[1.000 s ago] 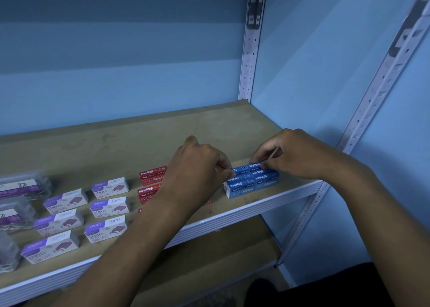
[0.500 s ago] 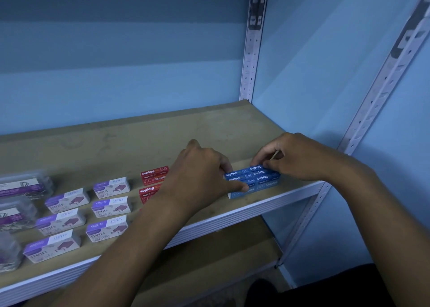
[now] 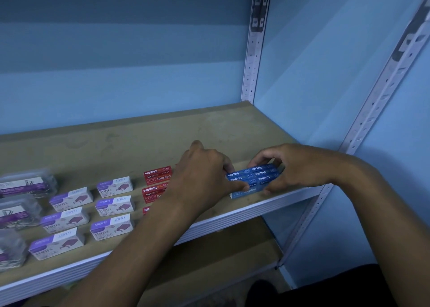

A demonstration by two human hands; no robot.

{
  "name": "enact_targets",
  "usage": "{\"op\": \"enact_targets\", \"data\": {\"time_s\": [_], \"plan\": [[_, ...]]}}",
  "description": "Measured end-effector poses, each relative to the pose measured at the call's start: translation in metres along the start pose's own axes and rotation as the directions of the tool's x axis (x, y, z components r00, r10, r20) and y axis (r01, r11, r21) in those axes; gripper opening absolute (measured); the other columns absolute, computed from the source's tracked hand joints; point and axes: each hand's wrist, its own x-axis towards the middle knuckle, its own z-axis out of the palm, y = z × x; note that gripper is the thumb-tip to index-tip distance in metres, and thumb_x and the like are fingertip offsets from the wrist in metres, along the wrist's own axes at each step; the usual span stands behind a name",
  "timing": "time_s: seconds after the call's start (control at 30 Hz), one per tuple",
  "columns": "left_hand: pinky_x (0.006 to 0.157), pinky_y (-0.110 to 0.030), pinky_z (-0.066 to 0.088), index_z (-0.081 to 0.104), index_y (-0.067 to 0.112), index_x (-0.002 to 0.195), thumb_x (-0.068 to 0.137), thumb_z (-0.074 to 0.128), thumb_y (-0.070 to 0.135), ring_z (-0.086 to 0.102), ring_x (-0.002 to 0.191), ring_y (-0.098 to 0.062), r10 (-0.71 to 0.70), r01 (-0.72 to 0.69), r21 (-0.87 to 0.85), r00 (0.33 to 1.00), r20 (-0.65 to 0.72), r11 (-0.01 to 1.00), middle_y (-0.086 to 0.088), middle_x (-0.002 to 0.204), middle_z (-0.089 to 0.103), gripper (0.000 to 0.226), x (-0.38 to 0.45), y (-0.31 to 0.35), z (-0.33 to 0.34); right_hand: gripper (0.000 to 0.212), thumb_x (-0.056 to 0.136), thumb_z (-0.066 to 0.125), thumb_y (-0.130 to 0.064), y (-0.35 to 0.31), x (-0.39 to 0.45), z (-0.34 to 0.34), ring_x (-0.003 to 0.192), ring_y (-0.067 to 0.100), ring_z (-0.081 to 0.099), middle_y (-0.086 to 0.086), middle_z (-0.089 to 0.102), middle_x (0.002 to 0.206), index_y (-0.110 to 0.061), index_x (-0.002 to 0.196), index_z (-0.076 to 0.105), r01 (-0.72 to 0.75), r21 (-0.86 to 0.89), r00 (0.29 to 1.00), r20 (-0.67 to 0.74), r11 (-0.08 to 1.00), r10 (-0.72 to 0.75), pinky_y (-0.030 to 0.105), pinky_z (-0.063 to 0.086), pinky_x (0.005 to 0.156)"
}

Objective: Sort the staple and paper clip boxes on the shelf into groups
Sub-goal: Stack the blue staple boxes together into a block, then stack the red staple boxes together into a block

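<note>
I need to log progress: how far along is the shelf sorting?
Nearly done, it seems. Purple staple boxes, red staple boxes and clear paper clip boxes sit in separate groups. The left hand and right hand are squaring up the blue staple boxes; nothing looks unsorted.

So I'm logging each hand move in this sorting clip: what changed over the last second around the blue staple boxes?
The left hand slid its thumb down to the front corner of the blue cardboard staple boxes; the right hand dropped its thumb to their near side too, so both hands now pinch the block. The boxes barely shifted. The red staple boxes, purple-and-white staple boxes and clear paper clip boxes stayed put.
</note>
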Motion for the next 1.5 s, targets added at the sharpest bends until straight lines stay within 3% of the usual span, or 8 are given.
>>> {"op": "enact_targets", "data": {"time_s": [0.17, 0.4, 0.5, 0.67, 0.9, 1.13, 1.5], "plan": [[0.073, -0.031, 0.046, 0.075, 0.032, 0.104, 0.069, 0.069, 0.069, 0.043, 0.1, -0.012, 0.009, -0.009, -0.003, 1.0, -0.003, 1.0, 0.015, 0.097, 0.071, 0.051, 0.0, 0.0, 0.0, 0.039, 0.077, 0.085, -0.028, 0.003, 0.007, 0.003, 0.094, 0.002, 0.063, -0.026, 0.065, 0.107, -0.039, 0.109, 0.066, 0.032, 0.009, 0.998, -0.054, 0.999, -0.031, 0.016, 0.052, 0.078], [0.076, -0.028, 0.045, 0.073, 0.03, 0.111, 0.07, 0.065, 0.072, 0.042, 0.101, -0.011, 0.044, -0.043, 0.019, 0.999, -0.023, 0.999, 0.014, 0.105, 0.071, 0.059, -0.003, 0.0, -0.001, 0.043, 0.076, 0.085, -0.033, 0.003, 0.004, 0.001, 0.099, 0.003, 0.062, -0.025, 0.064, 0.114, -0.042, 0.113, 0.065, 0.016, -0.006, 0.999, -0.052, 1.0, -0.016, 0.023, 0.054, 0.086], [0.08, -0.025, 0.042, 0.069, 0.029, 0.118, 0.073, 0.057, 0.076, 0.043, 0.102, -0.011, 0.073, -0.071, 0.028, 0.994, -0.077, 0.997, 0.014, 0.111, 0.069, 0.066, -0.005, -0.005, -0.013, 0.047, 0.076, 0.083, -0.043, 0.0, -0.001, -0.005, 0.105, 0.001, 0.059, -0.03, 0.059, 0.118, -0.047, 0.118, 0.062, 0.008, -0.016, 0.997, -0.079, 1.0, -0.009, 0.02, 0.05, 0.084], [0.081, -0.027, 0.041, 0.072, 0.033, 0.111, 0.083, 0.063, 0.057, 0.042, 0.101, -0.011, 0.084, -0.071, 0.078, 0.98, -0.178, 0.994, 0.019, 0.104, 0.07, 0.038, -0.018, -0.035, -0.049, 0.034, 0.077, 0.078, -0.052, -0.019, -0.001, -0.005, 0.104, -0.005, 0.059, -0.032, 0.063, 0.112, -0.051, 0.109, 0.067, 0.133, 0.01, 0.957, -0.263, 0.991, -0.126, 0.018, 0.048, 0.082], [0.072, -0.029, 0.035, 0.075, 0.04, 0.1, 0.08, 0.07, 0.049, 0.038, 0.095, -0.012, 0.001, 0.012, 0.185, 0.998, -0.067, 0.983, 0.022, 0.099, 0.071, 0.023, -0.048, -0.079, -0.081, 0.016, 0.088, 0.073, -0.034, -0.062, 0.021, 0.015, 0.093, -0.007, 0.062, -0.027, 0.068, 0.098, -0.041, 0.102, 0.074, 0.259, -0.046, 0.909, -0.326, 0.965, -0.259, 0.016, 0.05, 0.079], [0.072, -0.028, 0.034, 0.074, 0.039, 0.107, 0.079, 0.067, 0.055, 0.035, 0.098, -0.01, -0.058, 0.059, 0.228, 0.998, -0.013, 0.972, 0.022, 0.102, 0.07, 0.033, -0.063, -0.09, -0.083, 0.023, 0.089, 0.072, -0.033, -0.089, 0.04, 0.033, 0.09, -0.002, 0.061, -0.023, 0.068, 0.102, -0.036, 0.112, 0.074, 0.279, -0.1, 0.916, -0.271, 0.955, -0.296, 0.019, 0.052, 0.077], [0.073, -0.028, 0.033, 0.075, 0.039, 0.104, 0.08, 0.068, 0.054, 0.036, 0.1, -0.011, -0.082, 0.062, 0.246, 0.994, 0.071, 0.967, 0.021, 0.104, 0.071, 0.029, -0.06, -0.09, -0.074, 0.024, 0.088, 0.075, -0.031, -0.093, 0.055, 0.049, 0.081, -0.006, 0.062, -0.014, 0.074, 0.109, -0.03, 0.111, 0.077, 0.255, -0.116, 0.934, -0.226, 0.96, -0.275, 0.005, 0.046, 0.062]]}}
